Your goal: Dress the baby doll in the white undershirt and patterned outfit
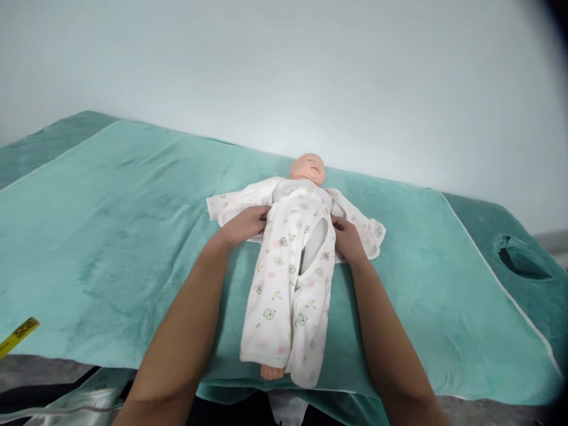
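Doll (pixel 307 168): on its back on the green blanket (pixel 133 225), dressed in a printed white suit (pixel 288 278), one bare foot (pixel 271 372) showing at the near hem. Left hand (pixel 245 225): fingers together, laid flat on the suit's waist edge. Right hand (pixel 347 239): at the opposite waist edge, touching the cloth; grip cannot be told. Yellow tape (pixel 18 335): well left of both hands.

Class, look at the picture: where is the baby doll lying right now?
The baby doll lies face up at the centre of the head view on the teal blanket, between the left hand and right hand.
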Action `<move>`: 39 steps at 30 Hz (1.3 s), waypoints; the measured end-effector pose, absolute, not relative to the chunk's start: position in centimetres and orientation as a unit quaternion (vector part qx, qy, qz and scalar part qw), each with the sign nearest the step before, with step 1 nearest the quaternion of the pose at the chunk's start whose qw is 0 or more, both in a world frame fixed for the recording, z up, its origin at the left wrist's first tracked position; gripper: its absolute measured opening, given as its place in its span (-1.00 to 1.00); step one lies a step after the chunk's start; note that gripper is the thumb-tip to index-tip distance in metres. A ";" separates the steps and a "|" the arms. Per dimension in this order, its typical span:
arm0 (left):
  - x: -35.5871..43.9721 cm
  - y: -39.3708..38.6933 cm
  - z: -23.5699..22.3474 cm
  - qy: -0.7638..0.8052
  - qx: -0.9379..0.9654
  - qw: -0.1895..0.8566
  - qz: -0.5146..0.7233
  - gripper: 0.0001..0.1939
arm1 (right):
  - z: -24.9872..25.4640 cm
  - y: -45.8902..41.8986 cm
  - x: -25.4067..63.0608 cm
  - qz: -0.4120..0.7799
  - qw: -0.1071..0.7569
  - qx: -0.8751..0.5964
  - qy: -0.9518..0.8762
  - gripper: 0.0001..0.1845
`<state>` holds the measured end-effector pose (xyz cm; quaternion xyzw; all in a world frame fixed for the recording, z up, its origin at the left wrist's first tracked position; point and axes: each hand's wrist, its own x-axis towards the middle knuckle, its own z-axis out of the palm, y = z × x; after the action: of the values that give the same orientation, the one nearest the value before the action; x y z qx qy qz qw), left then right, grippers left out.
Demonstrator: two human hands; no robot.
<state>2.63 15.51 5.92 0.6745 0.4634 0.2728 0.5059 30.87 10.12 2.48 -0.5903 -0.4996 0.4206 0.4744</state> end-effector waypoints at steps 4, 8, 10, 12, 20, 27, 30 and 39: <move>2.2 15.6 5.7 0.415 0.656 0.567 0.275 -0.70 | 3.0 9.9 31.2 0.548 0.500 -0.495 -0.452 -0.65; 2.6 15.7 4.8 0.417 0.637 0.573 0.303 -0.68 | 3.3 10.2 30.9 0.572 0.504 -0.478 -0.437 -0.63; 3.2 15.4 4.5 0.411 0.615 0.585 0.332 -0.67 | 3.3 10.3 30.6 0.568 0.517 -0.484 -0.420 -0.63; 4.2 15.0 4.3 0.408 0.574 0.606 0.370 -0.63 | 3.3 10.4 30.1 0.543 0.538 -0.501 -0.406 -0.66; 6.7 14.1 4.7 0.420 0.531 0.577 0.457 -0.64 | 2.4 11.2 29.3 0.423 0.587 -0.575 -0.383 -0.66; 6.4 14.3 3.3 0.488 0.675 0.351 0.428 -0.79 | 2.7 11.0 29.3 0.460 0.593 -0.539 -0.382 -0.69; 6.6 14.0 3.4 0.514 0.650 0.360 0.428 -0.70 | 3.0 10.9 28.9 0.462 0.598 -0.541 -0.370 -0.65; 4.4 14.9 4.6 0.388 0.601 0.604 0.351 -0.54 | 2.6 10.9 29.4 0.462 0.579 -0.547 -0.390 -0.64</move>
<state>4.41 14.94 4.61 0.6014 0.3882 0.3508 0.6039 29.40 10.90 2.59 -0.5470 -0.3898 0.4618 0.5793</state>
